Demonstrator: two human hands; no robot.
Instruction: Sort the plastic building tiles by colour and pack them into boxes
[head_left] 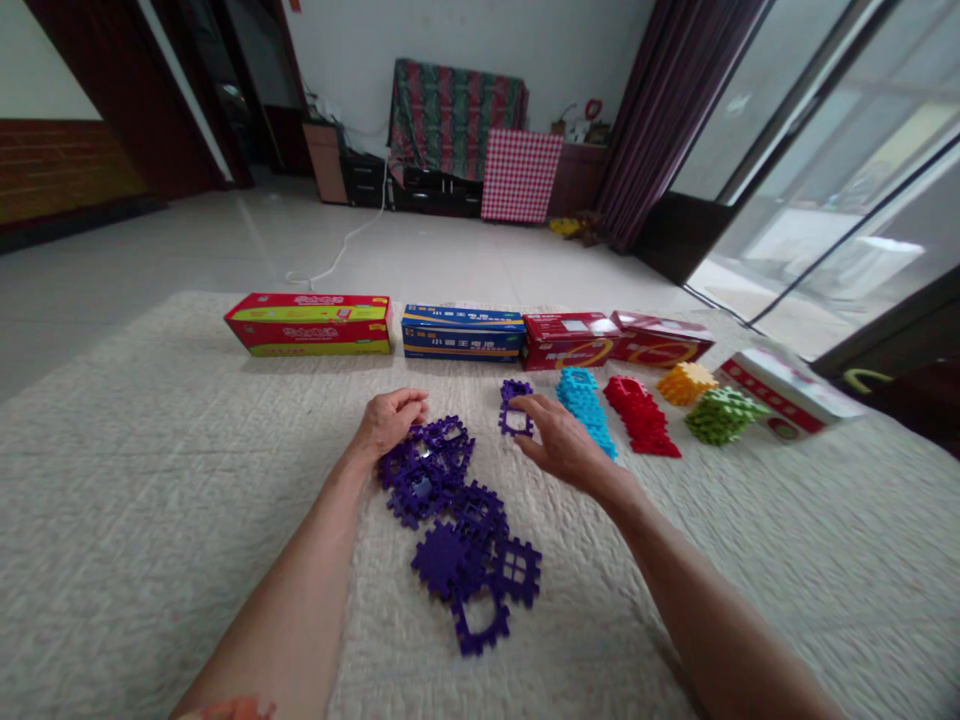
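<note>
Two hands were observed over a cream blanket. The left hand was at the far edge of the loose purple toothed plastic pieces, fingers curled narrow; whether it gripped one could not be told. The right hand, thumb and forefinger moderately apart, was at the small purple group, right of the loose pieces; firm grip could not be confirmed. Farther right lay light-blue pieces, red pieces, orange pieces and green pieces. Printed cartons lined the far side.
</note>
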